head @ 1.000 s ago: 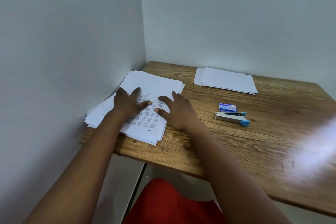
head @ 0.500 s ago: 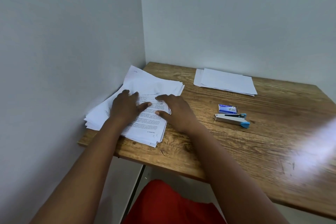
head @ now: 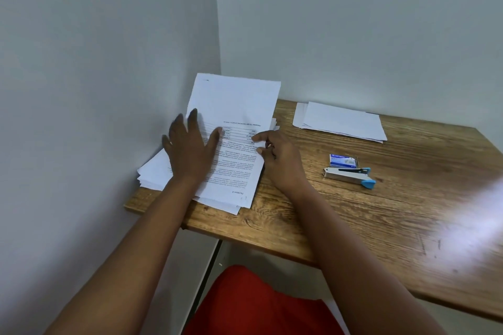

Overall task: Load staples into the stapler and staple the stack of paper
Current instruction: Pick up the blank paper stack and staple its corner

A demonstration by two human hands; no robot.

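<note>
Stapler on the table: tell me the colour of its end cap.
Light blue cap on a silver stapler, seen in the head view.

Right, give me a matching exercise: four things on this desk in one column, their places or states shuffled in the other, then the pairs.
1. stapler
2. staple box
3. small paper stack
4. top printed sheet

A. far end lifted, between the hands
B. lying flat by the back wall
C. just behind the stapler
D. lying untouched, blue tip toward the desk's front edge

Pairs: 1-D, 2-C, 3-B, 4-A
</note>
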